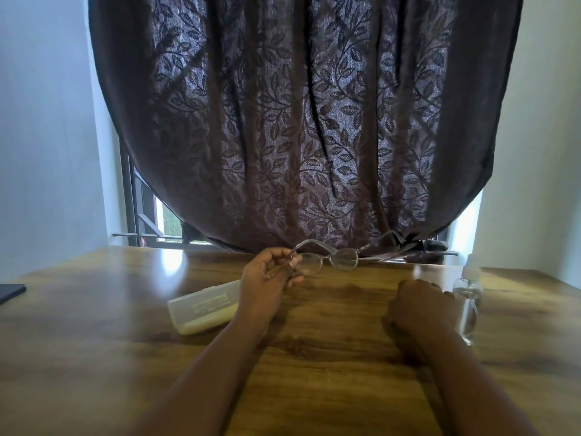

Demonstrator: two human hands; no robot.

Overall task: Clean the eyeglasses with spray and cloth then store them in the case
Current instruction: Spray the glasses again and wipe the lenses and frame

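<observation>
My left hand [270,278] pinches one end of the clear-framed eyeglasses [344,258] and holds them up over the far side of the wooden table [314,357], temples unfolded. A pale, closed glasses case [201,306] lies on the table to the left, its right end hidden behind my left wrist. On the right stands a small clear spray bottle [468,291] with a white top. My right hand [421,306] sits just left of it, fingers curled, fingertips at the bottle's side. Whether it grips the bottle is hidden.
A dark leaf-patterned curtain [298,121] hangs over a barred window just beyond the table's far edge. The corner of a dark flat object [11,291] shows at the table's left edge. White walls stand on both sides.
</observation>
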